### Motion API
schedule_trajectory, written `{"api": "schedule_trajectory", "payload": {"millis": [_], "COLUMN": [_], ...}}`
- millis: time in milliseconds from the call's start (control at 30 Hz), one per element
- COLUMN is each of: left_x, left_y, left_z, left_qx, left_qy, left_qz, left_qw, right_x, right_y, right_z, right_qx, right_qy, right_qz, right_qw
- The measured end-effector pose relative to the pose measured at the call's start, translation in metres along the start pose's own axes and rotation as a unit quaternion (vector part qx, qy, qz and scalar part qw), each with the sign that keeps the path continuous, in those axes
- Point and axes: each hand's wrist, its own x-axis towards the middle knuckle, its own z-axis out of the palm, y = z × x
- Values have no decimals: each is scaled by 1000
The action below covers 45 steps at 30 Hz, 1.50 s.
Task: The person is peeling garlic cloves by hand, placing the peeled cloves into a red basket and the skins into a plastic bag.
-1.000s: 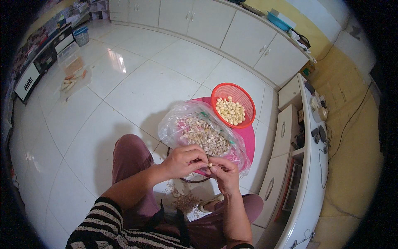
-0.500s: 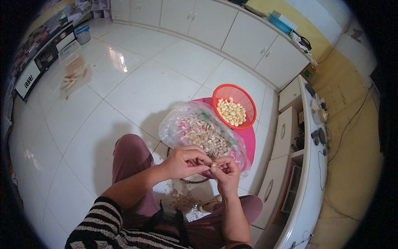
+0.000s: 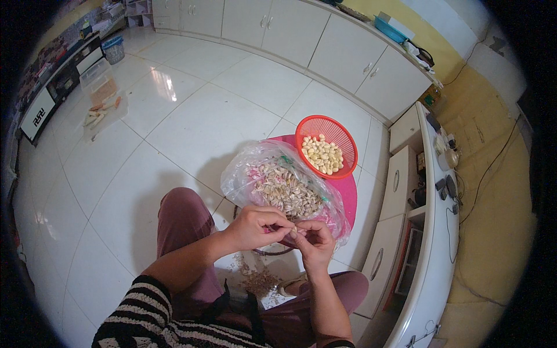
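Note:
My left hand (image 3: 258, 228) and my right hand (image 3: 315, 246) meet over the near edge of a clear plastic bag, fingertips pinched together. Between them is a small pale garlic clove (image 3: 294, 231), partly covered by the fingers. Just beyond the hands, the open plastic bag (image 3: 237, 174) holds a heap of unpeeled garlic cloves (image 3: 287, 188) in papery skins. A red mesh basket (image 3: 350, 141) with many smooth, cream-coloured peeled cloves (image 3: 322, 155) stands behind the bag. Bag and basket both rest on a round pink stool top (image 3: 350, 200).
Skin scraps (image 3: 259, 282) litter the tiled floor between my legs. On the right runs a white cabinet (image 3: 426, 232) with small items on top. Far left are a transparent container (image 3: 98, 81) on the floor and a bin (image 3: 114, 52). White cupboards (image 3: 290, 29) line the back.
My fingers have shifted slightly around the clove, and it shows less between them now. The bag and basket stay in place; the view has moved a little.

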Motion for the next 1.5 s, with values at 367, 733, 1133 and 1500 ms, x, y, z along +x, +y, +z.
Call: {"api": "schedule_trajectory", "payload": {"millis": [367,733,1133,1500], "left_x": [-2,-4,-3,-6], "left_y": [0,-6,-4,-9], "left_z": [1,-1,2,6], "left_qx": [-37,-63,7,-62], "left_qy": [-14,-28,11,16], "left_qz": [-137,-164,-120,-155], "left_qw": [990,984,993,986], "right_x": [0,-1,0,2], "right_y": [8,5,1,5], "right_z": [-2,0,0,-3], "right_qx": [-147,-115,-180,28], "right_qy": [-25,-33,-17,-27], "right_qz": [-98,-75,-36,69], "right_qw": [984,990,983,997]}}
